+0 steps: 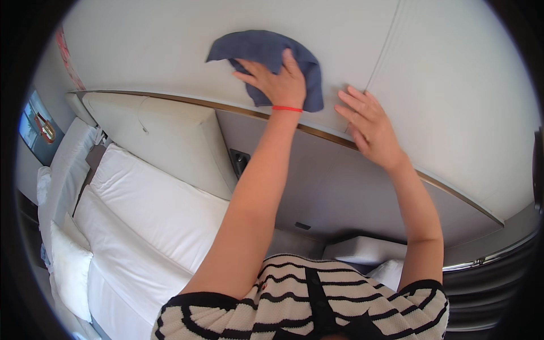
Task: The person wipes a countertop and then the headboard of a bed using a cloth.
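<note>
A dark blue cloth (259,46) lies spread against the pale wall panel (170,46), partly folded over at its upper left. My left hand (282,83), with a red cord around the wrist, holds the cloth flat to the panel with fingers spread; part of the cloth is hidden behind it. To the right, my right hand (367,123) is raised beside a vertical seam (384,46) in the panel. Nothing is in it, and its fingers are apart. Whether its fingertips touch the panel I cannot tell.
Below the panel runs a bronze-coloured trim strip (191,100) above grey panelling (340,187). A padded headboard (170,140) and a bed with white bedding (157,212) stand at left. At lower right are a box-shaped white object (365,248) and a dark curtain (488,293).
</note>
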Demonstrator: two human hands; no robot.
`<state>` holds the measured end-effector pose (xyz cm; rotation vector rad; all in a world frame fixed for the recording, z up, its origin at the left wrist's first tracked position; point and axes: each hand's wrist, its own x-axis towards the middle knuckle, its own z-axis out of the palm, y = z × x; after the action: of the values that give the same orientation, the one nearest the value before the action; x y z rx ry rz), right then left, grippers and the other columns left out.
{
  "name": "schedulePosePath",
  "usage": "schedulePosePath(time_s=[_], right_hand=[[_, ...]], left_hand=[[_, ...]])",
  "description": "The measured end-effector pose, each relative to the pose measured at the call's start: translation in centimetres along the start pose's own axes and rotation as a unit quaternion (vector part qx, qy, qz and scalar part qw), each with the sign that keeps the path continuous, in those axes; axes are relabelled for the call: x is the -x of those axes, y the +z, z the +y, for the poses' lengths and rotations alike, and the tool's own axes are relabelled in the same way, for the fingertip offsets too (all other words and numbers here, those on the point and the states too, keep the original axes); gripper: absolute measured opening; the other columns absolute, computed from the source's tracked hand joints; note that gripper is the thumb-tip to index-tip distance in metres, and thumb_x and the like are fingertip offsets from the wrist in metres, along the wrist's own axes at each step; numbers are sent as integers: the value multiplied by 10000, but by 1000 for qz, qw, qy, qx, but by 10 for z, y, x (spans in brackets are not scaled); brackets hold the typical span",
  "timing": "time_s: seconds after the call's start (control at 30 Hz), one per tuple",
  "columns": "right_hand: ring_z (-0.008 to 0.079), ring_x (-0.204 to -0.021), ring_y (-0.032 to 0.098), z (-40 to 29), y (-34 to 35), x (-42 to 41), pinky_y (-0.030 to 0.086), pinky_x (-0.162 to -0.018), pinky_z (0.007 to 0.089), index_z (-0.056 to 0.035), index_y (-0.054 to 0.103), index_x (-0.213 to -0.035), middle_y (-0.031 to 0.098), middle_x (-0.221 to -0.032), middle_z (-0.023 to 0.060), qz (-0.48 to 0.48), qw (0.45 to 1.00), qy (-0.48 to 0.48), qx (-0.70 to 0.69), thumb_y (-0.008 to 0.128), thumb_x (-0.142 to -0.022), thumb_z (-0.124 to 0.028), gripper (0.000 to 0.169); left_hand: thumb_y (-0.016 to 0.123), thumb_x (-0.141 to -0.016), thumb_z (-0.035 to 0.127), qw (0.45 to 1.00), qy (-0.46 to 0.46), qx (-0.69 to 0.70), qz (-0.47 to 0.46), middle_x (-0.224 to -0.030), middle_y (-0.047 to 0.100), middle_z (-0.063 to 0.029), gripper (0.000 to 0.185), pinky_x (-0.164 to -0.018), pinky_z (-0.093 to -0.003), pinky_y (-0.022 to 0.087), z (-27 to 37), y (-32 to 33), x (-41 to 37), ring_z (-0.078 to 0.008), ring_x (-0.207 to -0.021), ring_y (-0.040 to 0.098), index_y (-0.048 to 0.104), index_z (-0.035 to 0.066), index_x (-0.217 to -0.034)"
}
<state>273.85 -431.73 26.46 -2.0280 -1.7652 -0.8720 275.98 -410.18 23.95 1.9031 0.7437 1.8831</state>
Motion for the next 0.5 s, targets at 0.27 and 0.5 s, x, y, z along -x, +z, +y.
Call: schedulePosePath(time_s=[0.27, 0.5], right_hand=[[169, -1384, 283, 2, 18, 41, 203, -1137, 472, -118, 520, -1309, 393, -1453, 6, -155, 978, 35, 136, 688, -777, -386, 620], [150, -1398, 250, 2, 12, 42, 211, -1146, 426, -112, 573, -1250, 377, -1464, -22, -62, 993, -5, 103, 682, -797, -354, 526]], left_hand=[[656, -823, 359, 969, 206, 134, -38, -1303, 350, -429, 662, -1118, -592, 45, 22, -10, 64, -556, -1312, 198, 495, -243, -1046], [266, -994, 471, 994, -93, 33, 42, -1295, 466, -324, 686, -1107, -574, 156, -3, -1, -55, -470, -1271, 337, 511, -130, -1217]])
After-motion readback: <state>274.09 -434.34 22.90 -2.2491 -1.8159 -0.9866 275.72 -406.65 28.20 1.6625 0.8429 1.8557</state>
